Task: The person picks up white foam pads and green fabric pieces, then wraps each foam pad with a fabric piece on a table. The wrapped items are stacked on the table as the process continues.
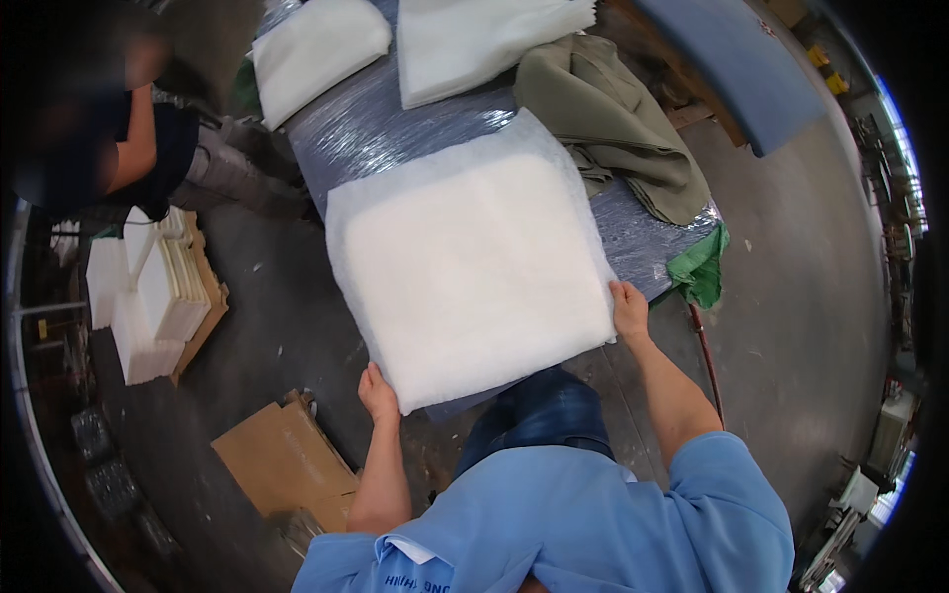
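Observation:
In front of me is a large, squarish white cushion pad [474, 267], with a thinner, translucent white layer showing round its far and left edges. It lies over a table [346, 138] covered in shiny plastic film. My left hand [379, 393] grips the pad's near left corner, thumb at its side. At the near right corner, my right hand [630, 311] is closed on the edge. Both hands' fingers are partly hidden by the pad. Beyond it on the table lie a crumpled olive-green cloth [613, 109] and two more white pads, one at left [321, 54] and one at centre [484, 44].
Green plastic [702, 267] hangs at the table's right corner, above a reddish leg [706, 361]. A blue-topped surface [736, 64] stands at far right. Another person [133, 148] is at far left, near stacked white foam blocks [163, 296]. Flattened cardboard [287, 460] lies on the floor.

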A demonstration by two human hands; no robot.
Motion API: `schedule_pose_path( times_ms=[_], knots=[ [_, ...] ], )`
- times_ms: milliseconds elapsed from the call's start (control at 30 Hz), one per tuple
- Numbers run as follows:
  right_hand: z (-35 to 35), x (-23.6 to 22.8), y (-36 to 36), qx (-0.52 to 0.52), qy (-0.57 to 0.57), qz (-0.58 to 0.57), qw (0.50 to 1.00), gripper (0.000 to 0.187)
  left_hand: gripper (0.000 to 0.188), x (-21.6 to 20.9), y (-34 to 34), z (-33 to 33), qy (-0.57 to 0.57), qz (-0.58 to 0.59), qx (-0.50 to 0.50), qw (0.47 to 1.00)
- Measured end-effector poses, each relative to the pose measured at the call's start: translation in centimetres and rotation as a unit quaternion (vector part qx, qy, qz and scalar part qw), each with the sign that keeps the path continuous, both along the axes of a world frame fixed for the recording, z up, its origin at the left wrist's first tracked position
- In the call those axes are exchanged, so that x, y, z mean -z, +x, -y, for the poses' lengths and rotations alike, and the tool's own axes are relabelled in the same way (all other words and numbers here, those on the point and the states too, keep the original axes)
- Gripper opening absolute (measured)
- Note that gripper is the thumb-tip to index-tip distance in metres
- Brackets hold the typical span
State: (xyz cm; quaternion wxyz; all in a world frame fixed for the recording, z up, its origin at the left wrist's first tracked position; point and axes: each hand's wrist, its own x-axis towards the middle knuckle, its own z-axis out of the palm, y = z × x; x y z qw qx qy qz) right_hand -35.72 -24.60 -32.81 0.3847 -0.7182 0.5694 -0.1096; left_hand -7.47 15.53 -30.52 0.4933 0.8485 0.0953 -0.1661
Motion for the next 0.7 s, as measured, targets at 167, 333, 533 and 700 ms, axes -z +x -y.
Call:
schedule_pose_path(
  times_ms=[167,333,533,700],
  knots=[
    [0.3,0.4,-0.2,-0.019,-0.007,0.049,0.999,0.043,0.052,0.3,0.3,-0.7,-0.038,-0.06,-0.029,0.997],
    [-0.9,-0.6,-0.4,-0.057,0.027,0.033,0.997,0.043,0.063,-1.5,-1.2,-2.4,0.032,-0.064,-0.026,0.997],
    [0.1,-0.6,-1.4,-0.094,0.006,-0.01,0.996,0.048,0.059,-0.4,-1.8,-2.6,0.093,-0.018,-0.004,0.996],
    [4.9,-3.7,2.5,-0.013,0.19,0.105,0.976,0.052,0.073,-1.8,4.6,-3.1,-0.015,-0.146,-0.019,0.989]
  ],
)
